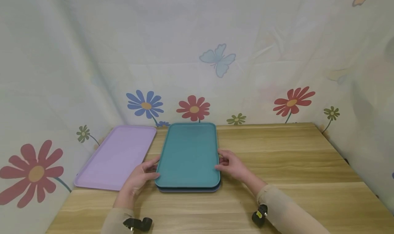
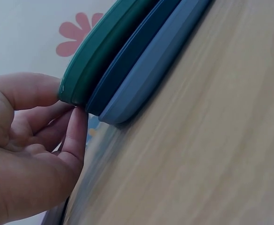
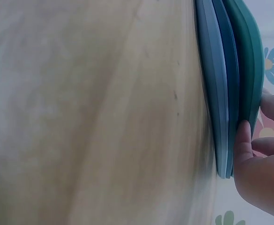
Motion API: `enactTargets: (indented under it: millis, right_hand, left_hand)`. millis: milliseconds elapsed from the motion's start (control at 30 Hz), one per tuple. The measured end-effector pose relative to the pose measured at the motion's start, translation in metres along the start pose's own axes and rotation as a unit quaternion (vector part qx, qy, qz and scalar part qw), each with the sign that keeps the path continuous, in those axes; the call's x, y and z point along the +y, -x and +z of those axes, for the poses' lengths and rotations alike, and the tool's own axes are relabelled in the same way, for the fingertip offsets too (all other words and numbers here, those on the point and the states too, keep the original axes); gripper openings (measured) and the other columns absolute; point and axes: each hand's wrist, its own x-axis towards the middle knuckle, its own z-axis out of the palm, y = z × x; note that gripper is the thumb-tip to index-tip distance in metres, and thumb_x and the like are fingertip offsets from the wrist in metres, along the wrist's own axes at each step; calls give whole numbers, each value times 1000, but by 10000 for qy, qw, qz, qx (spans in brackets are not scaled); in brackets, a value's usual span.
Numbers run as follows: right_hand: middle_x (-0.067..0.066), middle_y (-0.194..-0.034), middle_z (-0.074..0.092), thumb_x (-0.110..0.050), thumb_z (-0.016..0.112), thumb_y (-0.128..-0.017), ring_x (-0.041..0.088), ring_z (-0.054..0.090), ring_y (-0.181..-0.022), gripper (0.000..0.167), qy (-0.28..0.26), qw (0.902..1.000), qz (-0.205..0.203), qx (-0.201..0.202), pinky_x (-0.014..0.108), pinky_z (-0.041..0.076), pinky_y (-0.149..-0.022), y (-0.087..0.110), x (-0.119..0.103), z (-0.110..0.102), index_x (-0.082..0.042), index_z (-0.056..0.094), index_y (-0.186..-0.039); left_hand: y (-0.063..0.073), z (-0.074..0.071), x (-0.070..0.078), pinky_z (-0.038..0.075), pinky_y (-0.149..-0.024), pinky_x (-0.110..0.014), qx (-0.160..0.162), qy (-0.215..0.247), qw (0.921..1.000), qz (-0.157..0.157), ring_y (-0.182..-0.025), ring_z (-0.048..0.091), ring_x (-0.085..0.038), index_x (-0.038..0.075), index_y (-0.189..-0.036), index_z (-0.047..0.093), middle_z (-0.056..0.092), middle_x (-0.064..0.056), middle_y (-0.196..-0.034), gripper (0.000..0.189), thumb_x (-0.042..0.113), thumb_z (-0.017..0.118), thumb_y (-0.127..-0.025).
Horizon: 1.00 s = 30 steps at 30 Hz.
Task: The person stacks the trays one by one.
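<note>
A teal rectangular tray (image 1: pixel 188 152) lies on top of a small stack in the middle of the table. My left hand (image 1: pixel 139 176) pinches its left edge near the front corner, thumb on the rim and fingers underneath. On the opposite side, my right hand (image 1: pixel 234 165) holds the right edge the same way. Below it come a dark blue tray (image 2: pixel 131 57) and a grey-blue tray (image 2: pixel 151 70) that rests on the wood. A dark gap shows between the teal tray and the blue one in both wrist views.
To the left, a lilac tray (image 1: pixel 121 155) lies flat on the wooden table (image 1: pixel 277 155), close to my left hand. Behind and beside the table hangs a pale curtain (image 1: pixel 172 32) printed with flowers and butterflies.
</note>
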Motion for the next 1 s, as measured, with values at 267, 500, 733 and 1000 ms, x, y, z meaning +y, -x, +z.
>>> enactTargets:
  millis: [267, 500, 733, 1000]
  right_hand:
    - [35, -137, 42, 0, 72, -88, 36, 58, -105, 65, 150, 9999, -8, 47, 39, 53, -89, -1, 4, 0, 20, 38, -140]
    - [35, -136, 44, 0, 74, -87, 34, 58, -103, 65, 271, 9996, 20, 86, 33, 54, -87, -2, 6, 0, 19, 39, -139]
    - [36, -134, 42, 4, 73, -85, 34, 58, -102, 66, 83, 9999, 7, 97, 30, 54, -86, -3, 8, 2, 22, 38, -138]
    - [35, -134, 44, 3, 74, -86, 37, 59, -105, 66, 101, 9999, 39, 65, 31, 54, -87, -2, 8, 2, 21, 38, -139]
  left_hand:
    - [1, 3, 2, 46, -88, -19, 82, -227, 9997, 0, -115, 49, -24, -4, -145, 43, 49, -25, -140, 71, -8, 71, -80]
    - [2, 5, 5, 45, -88, -18, 30, -310, 9995, -4, -119, 47, -27, -5, -145, 42, 44, -25, -144, 71, -9, 70, -80]
    - [3, 4, 5, 46, -89, -19, -65, -256, 9996, 51, -118, 47, -26, -6, -146, 41, 41, -26, -147, 72, -9, 70, -80]
    - [-1, 1, 0, 46, -90, -19, -73, -226, 9997, 68, -115, 48, -23, -6, -145, 42, 40, -24, -149, 72, -10, 71, -78]
